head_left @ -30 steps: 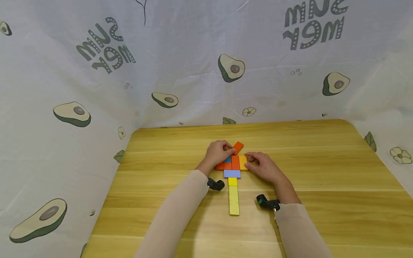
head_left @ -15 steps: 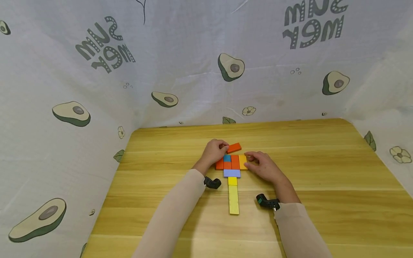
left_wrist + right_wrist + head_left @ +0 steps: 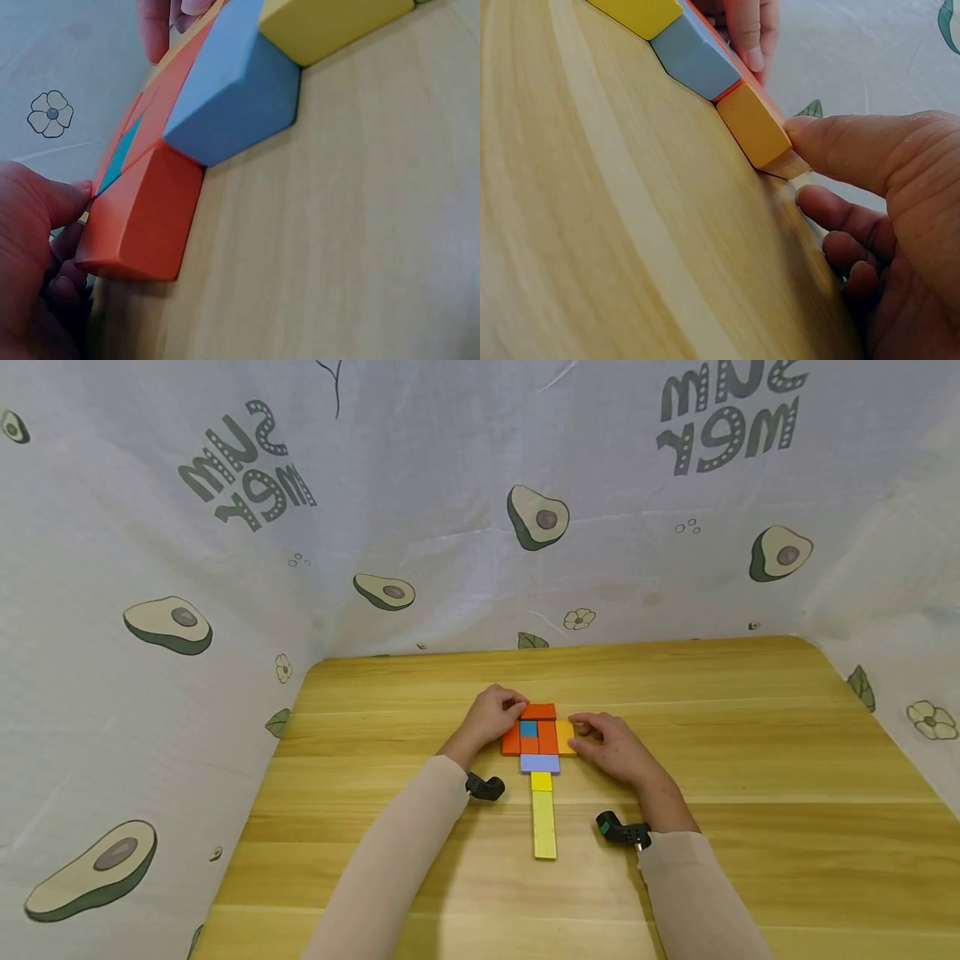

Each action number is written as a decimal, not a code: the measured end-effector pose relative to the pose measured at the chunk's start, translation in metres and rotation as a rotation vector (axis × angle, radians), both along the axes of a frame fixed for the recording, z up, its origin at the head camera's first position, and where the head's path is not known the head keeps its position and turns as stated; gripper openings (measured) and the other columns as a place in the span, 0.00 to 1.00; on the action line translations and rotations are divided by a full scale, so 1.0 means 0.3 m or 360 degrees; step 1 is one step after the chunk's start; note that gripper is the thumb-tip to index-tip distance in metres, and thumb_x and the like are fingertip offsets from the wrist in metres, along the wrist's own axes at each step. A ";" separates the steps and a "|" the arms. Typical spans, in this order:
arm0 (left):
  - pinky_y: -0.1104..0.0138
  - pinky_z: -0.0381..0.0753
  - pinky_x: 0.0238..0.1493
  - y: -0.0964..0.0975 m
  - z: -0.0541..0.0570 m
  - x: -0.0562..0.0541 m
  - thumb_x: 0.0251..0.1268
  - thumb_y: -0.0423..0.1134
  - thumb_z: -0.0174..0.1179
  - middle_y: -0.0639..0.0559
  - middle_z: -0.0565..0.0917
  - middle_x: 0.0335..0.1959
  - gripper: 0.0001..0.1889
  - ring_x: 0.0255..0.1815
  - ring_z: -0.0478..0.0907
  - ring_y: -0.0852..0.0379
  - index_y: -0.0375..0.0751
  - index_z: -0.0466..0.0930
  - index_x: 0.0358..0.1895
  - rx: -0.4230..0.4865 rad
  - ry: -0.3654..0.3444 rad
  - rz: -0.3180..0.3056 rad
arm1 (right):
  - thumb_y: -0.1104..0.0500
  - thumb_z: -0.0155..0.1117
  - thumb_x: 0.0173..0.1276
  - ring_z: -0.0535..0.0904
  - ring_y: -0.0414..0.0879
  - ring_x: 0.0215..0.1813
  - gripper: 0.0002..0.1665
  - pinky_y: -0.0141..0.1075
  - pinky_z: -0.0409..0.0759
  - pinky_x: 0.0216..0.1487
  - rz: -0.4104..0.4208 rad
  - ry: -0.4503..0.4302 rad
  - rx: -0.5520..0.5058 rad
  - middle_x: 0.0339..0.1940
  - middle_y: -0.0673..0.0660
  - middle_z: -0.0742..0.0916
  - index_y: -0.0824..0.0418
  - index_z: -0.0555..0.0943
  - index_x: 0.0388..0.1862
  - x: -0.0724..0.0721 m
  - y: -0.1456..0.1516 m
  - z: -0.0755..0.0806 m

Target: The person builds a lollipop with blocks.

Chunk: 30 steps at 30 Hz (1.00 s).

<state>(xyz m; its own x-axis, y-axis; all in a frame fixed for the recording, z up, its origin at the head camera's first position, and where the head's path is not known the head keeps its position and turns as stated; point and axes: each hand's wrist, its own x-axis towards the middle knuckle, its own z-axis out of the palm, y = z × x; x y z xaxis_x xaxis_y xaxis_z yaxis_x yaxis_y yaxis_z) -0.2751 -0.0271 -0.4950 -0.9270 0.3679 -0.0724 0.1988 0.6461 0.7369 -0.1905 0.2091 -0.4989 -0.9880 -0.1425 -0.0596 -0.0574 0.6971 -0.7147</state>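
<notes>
My left hand (image 3: pixel 489 714) pinches the left end of a red-orange block (image 3: pixel 538 712), which lies crosswise along the far side of a flat block layout. Below it stand a small blue block (image 3: pixel 528 728) and several red-orange blocks (image 3: pixel 547 737) side by side. At the right end of that row, my right hand (image 3: pixel 611 745) holds a yellow-orange block (image 3: pixel 566 737) by its outer side, thumb at the near part and index finger at the far corner. In the right wrist view the thumb (image 3: pixel 840 146) touches this block's upper corner; the index finger is mostly hidden.
A lavender-blue block (image 3: pixel 539 764) lies crosswise under the row. A short yellow block (image 3: pixel 541 782) and a long pale yellow block (image 3: pixel 544 824) run from it toward the person. All lie on a wooden table (image 3: pixel 360 710), with a printed cloth (image 3: pixel 450 527) hanging behind.
My left hand has shifted left and turned the red-orange block from slanted to level, bringing it against the far edge of the row. The right hand has stayed in place.
</notes>
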 end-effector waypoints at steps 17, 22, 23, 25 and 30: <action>0.62 0.78 0.55 -0.012 -0.011 0.001 0.78 0.44 0.57 0.49 0.81 0.49 0.13 0.46 0.75 0.54 0.46 0.89 0.54 0.0046 -0.0019 -0.0041 | 0.51 0.65 0.74 0.73 0.58 0.59 0.28 0.58 0.72 0.63 -0.0017 -0.0030 0.0002 0.54 0.62 0.83 0.60 0.77 0.69 0.004 0.001 0.009; 0.62 0.78 0.56 -0.016 -0.010 0.003 0.78 0.43 0.56 0.49 0.81 0.49 0.14 0.46 0.75 0.54 0.46 0.88 0.54 0.0024 0.0002 -0.0036 | 0.51 0.65 0.74 0.73 0.58 0.59 0.28 0.58 0.72 0.63 -0.0009 -0.0030 0.0006 0.54 0.62 0.83 0.60 0.77 0.69 0.003 -0.001 0.010; 0.62 0.78 0.55 -0.016 -0.010 0.003 0.78 0.43 0.56 0.49 0.81 0.49 0.14 0.46 0.75 0.54 0.45 0.88 0.54 0.0023 0.0005 -0.0036 | 0.51 0.65 0.74 0.73 0.58 0.59 0.28 0.58 0.72 0.63 -0.0009 -0.0030 0.0007 0.54 0.62 0.83 0.60 0.77 0.69 0.002 -0.001 0.010; 0.62 0.78 0.55 -0.016 -0.008 0.004 0.79 0.44 0.56 0.49 0.81 0.49 0.14 0.46 0.75 0.55 0.46 0.88 0.55 0.0025 0.0004 -0.0038 | 0.51 0.65 0.74 0.73 0.58 0.59 0.28 0.58 0.72 0.63 -0.0012 -0.0034 0.0011 0.54 0.61 0.82 0.59 0.77 0.69 0.001 -0.001 0.009; 0.60 0.78 0.57 -0.021 -0.010 0.002 0.80 0.45 0.53 0.48 0.81 0.51 0.16 0.47 0.76 0.53 0.46 0.87 0.58 0.0067 -0.0017 -0.0042 | 0.51 0.65 0.74 0.73 0.58 0.58 0.28 0.57 0.72 0.62 -0.0007 -0.0017 -0.0006 0.53 0.61 0.82 0.59 0.76 0.70 -0.003 -0.001 0.008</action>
